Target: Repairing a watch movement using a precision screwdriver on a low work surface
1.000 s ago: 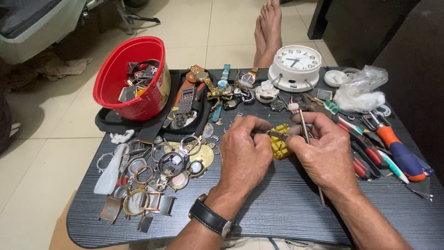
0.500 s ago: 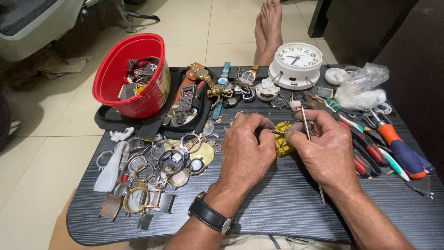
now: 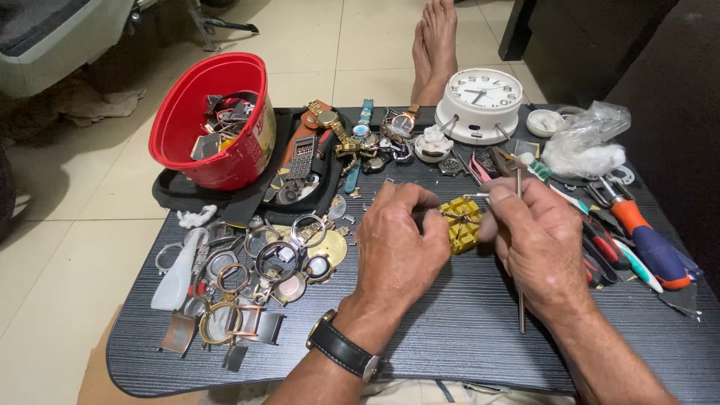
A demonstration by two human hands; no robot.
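Observation:
My left hand (image 3: 397,244), with a black wristwatch on its wrist, rests on the dark table (image 3: 465,330) and pinches a thin metal piece against a small yellow block (image 3: 460,223). My right hand (image 3: 536,244) is just right of the block. Its fingers are closed on a thin metal tool (image 3: 520,247) that runs upright through the fist, tip above and shaft below. Both hands touch the yellow block from either side.
A red tub (image 3: 214,120) of metal parts sits on a black tray (image 3: 247,199) at the back left. Watch cases and rings (image 3: 255,262) lie left. A white clock (image 3: 480,105), plastic bag (image 3: 589,146) and screwdrivers (image 3: 637,240) lie right. Bare feet (image 3: 439,45) beyond.
Both hands stay at the yellow block with only small finger shifts. The view has tilted slightly.

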